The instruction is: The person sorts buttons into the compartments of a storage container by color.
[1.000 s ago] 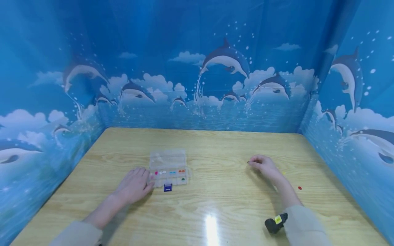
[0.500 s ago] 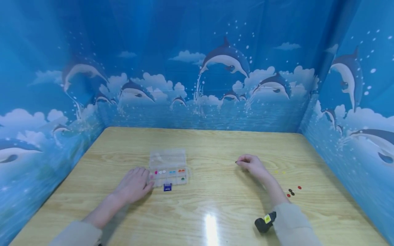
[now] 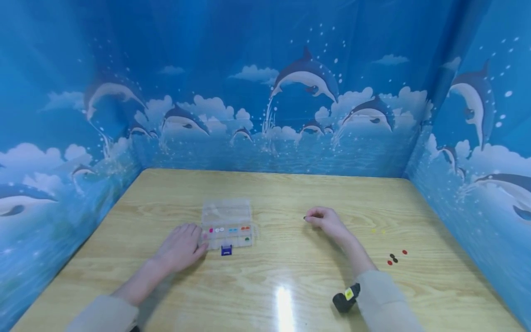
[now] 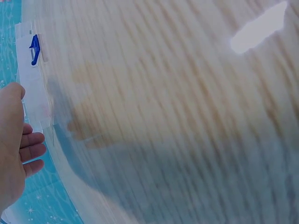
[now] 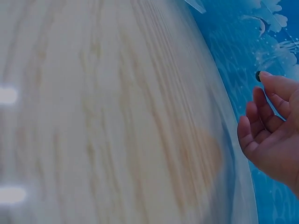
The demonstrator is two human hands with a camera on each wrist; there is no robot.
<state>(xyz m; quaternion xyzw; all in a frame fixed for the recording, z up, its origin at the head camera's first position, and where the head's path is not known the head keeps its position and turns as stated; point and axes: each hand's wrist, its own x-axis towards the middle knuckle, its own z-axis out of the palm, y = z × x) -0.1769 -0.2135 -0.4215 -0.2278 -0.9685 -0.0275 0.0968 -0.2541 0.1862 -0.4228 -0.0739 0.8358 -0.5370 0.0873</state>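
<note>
1. Head view, right side: my right hand [image 3: 325, 222] has thumb and forefinger pinched together on a small dark round piece [image 3: 304, 217], out over the pale wood-grain table [image 3: 290, 265], well in from its far and side edges.
2. Leftward of my fingertips, a broad stretch of wood grain runs to the clear plastic compartment box [image 3: 236, 243], its transparent lid [image 3: 226, 211] laid back toward the far edge, its blue plastic latch [image 3: 226, 250] at the near side.
3. My left hand [image 3: 180, 248] lies at the box's left end, fingers relaxed, thumb apart; I can't tell how firmly they press.
4. Right of my right forearm: two red discs [image 3: 404, 252], two dark discs [image 3: 395, 260] touching or nearly so, and, farther back, two faint yellow discs [image 3: 374, 231].
5. My left fingers cover part of that box end; the coloured pieces inside [image 3: 245, 228] are too small to make out properly.
6. Left wrist view: hand and box crowd the left border, both cut off, fingers loosely bent beside the box; glare whitens the upper right.
7. Right wrist view: the dark piece pokes past my thumb tip, mostly covered, other fingers loosely curled; the hand runs off the right border, and only a clear plastic corner [image 5: 195, 4] shows up top.
</note>
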